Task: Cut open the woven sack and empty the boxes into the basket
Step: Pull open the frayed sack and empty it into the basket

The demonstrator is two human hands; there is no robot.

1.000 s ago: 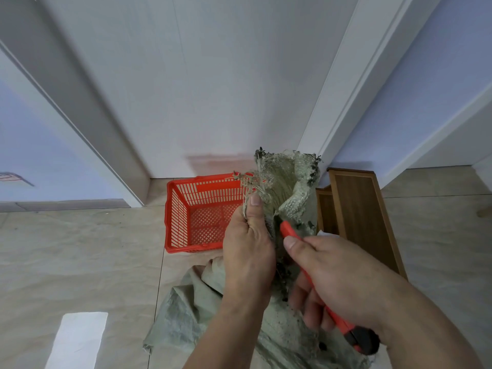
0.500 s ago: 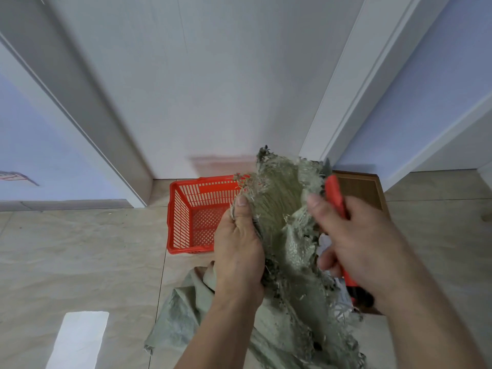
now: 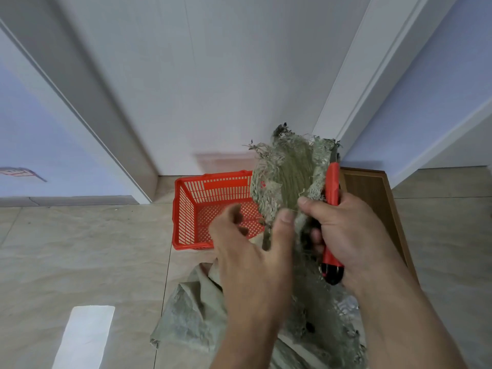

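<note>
The grey-green woven sack (image 3: 286, 174) is held up in front of me, its frayed cut top spread like a fan, while its lower part (image 3: 191, 315) lies crumpled on the floor. My right hand (image 3: 351, 230) grips a red utility knife (image 3: 332, 190) with the blade end up, and its thumb pins the sack's flap against the knife. My left hand (image 3: 253, 251) is just left of the sack with fingers spread and blurred, only the thumb near the fabric. The red plastic basket (image 3: 186, 209) stands behind the sack by the door. No boxes show.
A brown wooden board (image 3: 372, 198) lies on the tiled floor to the right, beside the door frame. A white door (image 3: 213, 89) fills the background. A bright white patch (image 3: 85, 334) is on the floor at lower left.
My left hand has let go of the sack's top and dropped lower with fingers spread. My right hand with the knife has taken over holding the flap.
</note>
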